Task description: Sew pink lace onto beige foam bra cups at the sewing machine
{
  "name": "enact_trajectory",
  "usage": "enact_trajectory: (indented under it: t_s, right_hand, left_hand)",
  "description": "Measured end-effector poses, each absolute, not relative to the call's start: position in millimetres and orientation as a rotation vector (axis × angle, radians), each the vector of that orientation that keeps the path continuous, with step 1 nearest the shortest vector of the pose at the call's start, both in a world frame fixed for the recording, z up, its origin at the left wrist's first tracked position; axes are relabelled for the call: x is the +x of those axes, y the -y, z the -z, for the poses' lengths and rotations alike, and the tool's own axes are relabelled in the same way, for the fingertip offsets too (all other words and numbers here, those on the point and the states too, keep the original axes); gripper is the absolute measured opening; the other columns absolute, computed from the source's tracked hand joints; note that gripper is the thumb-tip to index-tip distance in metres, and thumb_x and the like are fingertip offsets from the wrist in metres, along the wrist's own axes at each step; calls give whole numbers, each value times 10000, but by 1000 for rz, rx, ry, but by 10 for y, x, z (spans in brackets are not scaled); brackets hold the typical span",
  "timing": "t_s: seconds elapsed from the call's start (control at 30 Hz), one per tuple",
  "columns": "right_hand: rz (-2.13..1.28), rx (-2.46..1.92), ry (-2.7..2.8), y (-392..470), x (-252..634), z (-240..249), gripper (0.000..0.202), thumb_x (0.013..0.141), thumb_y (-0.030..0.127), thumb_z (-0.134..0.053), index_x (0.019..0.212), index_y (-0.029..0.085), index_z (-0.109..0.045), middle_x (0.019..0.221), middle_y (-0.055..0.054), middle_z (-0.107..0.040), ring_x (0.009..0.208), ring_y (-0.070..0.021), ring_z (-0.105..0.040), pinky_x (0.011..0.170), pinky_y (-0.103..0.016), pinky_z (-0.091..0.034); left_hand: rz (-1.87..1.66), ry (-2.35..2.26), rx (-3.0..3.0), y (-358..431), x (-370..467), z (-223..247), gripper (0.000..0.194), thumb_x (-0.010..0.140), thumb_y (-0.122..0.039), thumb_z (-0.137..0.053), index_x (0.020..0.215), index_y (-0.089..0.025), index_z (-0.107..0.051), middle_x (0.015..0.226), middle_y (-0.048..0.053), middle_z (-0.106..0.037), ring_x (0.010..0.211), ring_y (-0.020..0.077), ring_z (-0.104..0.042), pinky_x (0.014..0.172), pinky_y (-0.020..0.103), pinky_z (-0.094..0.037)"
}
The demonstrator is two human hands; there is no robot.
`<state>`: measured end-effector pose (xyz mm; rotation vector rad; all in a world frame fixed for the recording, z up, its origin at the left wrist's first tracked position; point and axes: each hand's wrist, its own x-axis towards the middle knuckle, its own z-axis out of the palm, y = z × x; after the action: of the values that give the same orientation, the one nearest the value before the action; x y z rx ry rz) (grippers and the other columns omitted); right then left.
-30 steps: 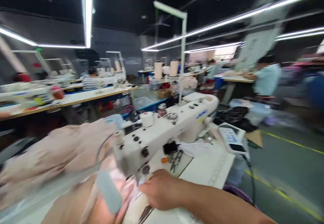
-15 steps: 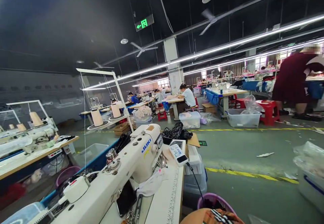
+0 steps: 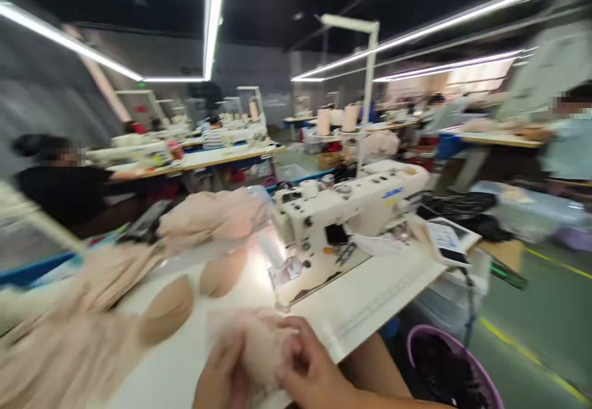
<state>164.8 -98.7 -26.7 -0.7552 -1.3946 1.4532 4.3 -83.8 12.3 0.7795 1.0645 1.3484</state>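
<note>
I saw a crumpled, pale pinkish-beige fabric piece [image 3: 259, 348], motion-blurred, at seven o'clock from the white sewing machine [image 3: 351, 202]; the left hand [image 3: 221, 375] and right hand [image 3: 314, 366], both curled, gripped it.

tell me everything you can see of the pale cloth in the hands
The pale pinkish-beige, soft-looking cloth is blurred and bunched; its full outline cannot be made out. The left hand and right hand grip it from either side, over the white tabletop, apart from the white sewing machine.
</note>
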Motion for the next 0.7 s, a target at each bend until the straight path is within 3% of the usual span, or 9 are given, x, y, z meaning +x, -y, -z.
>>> enact_trajectory:
  t_s: [0.1, 0.17, 0.23, 0.33, 0.4, 0.57, 0.7]
  right_hand:
    - [-1460, -809, 1603, 1007, 1780, 182, 456, 966, 542, -632, 1342, 288, -586, 1069, -37, -644, 1017, -221, -607, 956, -377, -475]
    - [-1531, -826, 1601, 905, 1885, 82, 502, 973, 575, -619, 1390, 299, -581, 1360, -79, -597, 1307, -273, -515, 1140, -434, -365]
    - [-1688, -843, 1383, 811, 1944, -2, 644, 948, 643, -625, 1484, 315, -485, 1459, -87, -556, 1394, -278, -469, 1180, -450, -332]
    - [-1937, -776, 1066, 772, 1969, -58, 807, 922, 712, -616, 1565, 327, -317, 1306, -98, -666, 1220, -279, -627, 1069, -465, -449]
    - [-1998, -737, 1031, 812, 1973, -56, 854, 899, 724, -643, 1567, 328, -287, 1197, -85, -706, 1097, -272, -682, 996, -448, -491]
    - [-1857, -875, 1132, 934, 1978, 3, 991, 790, 673, -800, 1567, 316, -300, 1121, -46, -701, 1046, -258, -665, 992, -417, -485]
    - [-1779, -954, 1113, 951, 1956, 44, 1049, 739, 658, -846, 1568, 303, -309, 1093, -41, -697, 1035, -261, -645, 995, -416, -481]
  left_hand:
    - [-1330, -1017, 649, 1181, 62, -141, 498, 677, -480, -925, 1042, -178, -775, 1021, 85, -789, 968, 309, -735, 841, 404, -607]
    - [-1298, -969, 632, 1237, 137, -180, 492, 687, -454, -928, 1073, -183, -786, 1049, 106, -792, 990, 306, -736, 875, 409, -601]
    - [-1290, -919, 635, 1252, 174, -205, 496, 714, -442, -913, 1121, -188, -785, 1112, 127, -782, 1039, 315, -725, 898, 414, -597]
    - [-1301, -848, 639, 1264, 138, -192, 508, 745, -408, -888, 1194, -200, -771, 1206, 140, -754, 1122, 328, -699, 938, 415, -587]
    - [-1319, -838, 619, 1260, 108, -164, 488, 723, -364, -889, 1173, -206, -782, 1207, 132, -754, 1129, 326, -697, 942, 412, -588]
    - [-1498, -946, 487, 1169, 195, -130, 386, 689, -420, -912, 969, -169, -827, 1104, 123, -780, 1088, 313, -702, 943, 407, -585]
    - [-1532, -1041, 371, 1085, 306, -165, 443, 557, -425, -991, 843, -130, -827, 955, 135, -796, 1014, 325, -714, 924, 410, -585]
